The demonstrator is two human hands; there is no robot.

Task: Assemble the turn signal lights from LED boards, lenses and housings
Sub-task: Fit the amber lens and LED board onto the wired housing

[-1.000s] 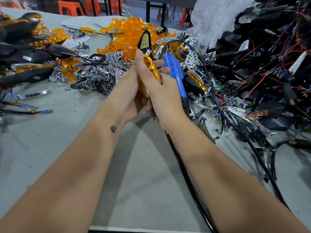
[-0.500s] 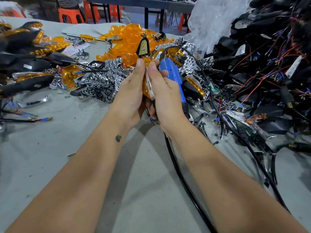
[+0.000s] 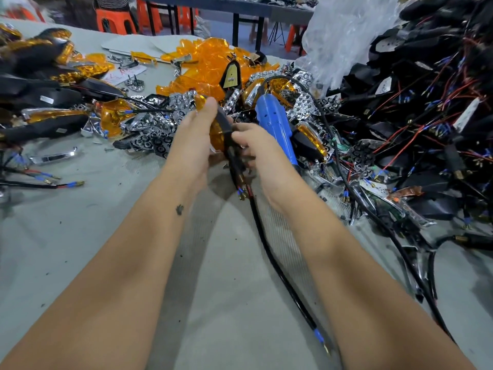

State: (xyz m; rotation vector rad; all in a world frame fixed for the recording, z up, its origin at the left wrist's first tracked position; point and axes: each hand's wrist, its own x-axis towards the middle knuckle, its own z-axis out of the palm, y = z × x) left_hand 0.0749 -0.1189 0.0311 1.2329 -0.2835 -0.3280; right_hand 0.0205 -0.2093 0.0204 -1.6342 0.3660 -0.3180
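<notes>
left hand [image 3: 193, 140]: I see it gripping the turn signal [image 3: 219, 129]
right hand [image 3: 253, 145]: fingers curled on its black housing
wires [image 3: 241, 188]: hanging below hands
blue tool [image 3: 277, 126]: beside right hand

The table [image 3: 80, 236] wears a matt, grey-green cloth-like cover with a fine weave. Far centre, the lenses [image 3: 202, 65] are glossy translucent amber plastic. The reflectors [image 3: 157, 137] beside them look chrome-bright and mirror-shiny, with dimpled faces. At right, the housings [image 3: 426, 182] are matt black plastic. The tool [image 3: 274, 126] has a smooth blue plastic body. The near cable [image 3: 277, 265] is glossy black.
</notes>
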